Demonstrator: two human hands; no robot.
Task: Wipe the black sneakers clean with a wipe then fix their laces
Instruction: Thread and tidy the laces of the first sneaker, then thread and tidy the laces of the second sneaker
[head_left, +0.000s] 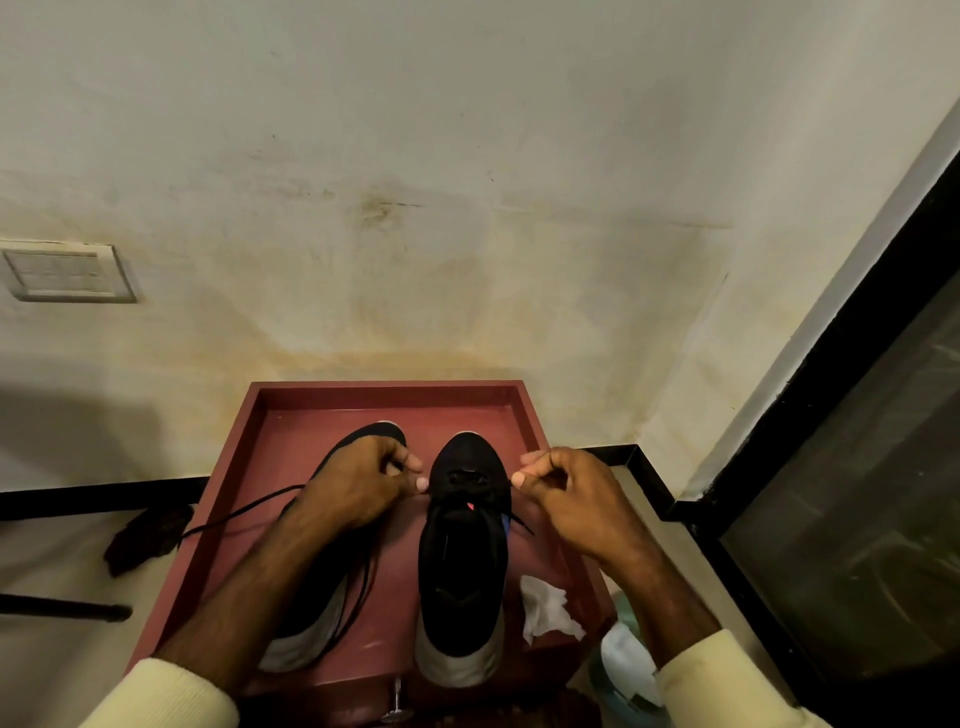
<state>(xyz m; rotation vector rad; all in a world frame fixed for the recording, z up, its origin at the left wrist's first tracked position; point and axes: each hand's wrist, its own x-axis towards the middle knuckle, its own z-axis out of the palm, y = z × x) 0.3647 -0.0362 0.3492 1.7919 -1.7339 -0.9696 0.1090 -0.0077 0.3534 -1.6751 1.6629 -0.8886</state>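
Two black sneakers with pale soles stand side by side, toes pointing away from me, on a red tray-topped stand (291, 415). The right sneaker (462, 561) is in plain sight. My left forearm hides much of the left sneaker (384, 434). My left hand (358, 486) and my right hand (566, 493) sit on either side of the right sneaker's lower eyelets, each pinching an end of its black lace (470, 480). A loose black lace (239, 512) trails from the left sneaker over the tray's left rim. A crumpled white wipe (545, 608) lies on the tray by the right sneaker's heel.
A stained wall rises just behind the tray. A dark glass panel in a black frame (852, 467) stands on the right. On the floor lie a dark cloth (145, 540) at the left and a pale green pack of wipes (623, 670) at the lower right.
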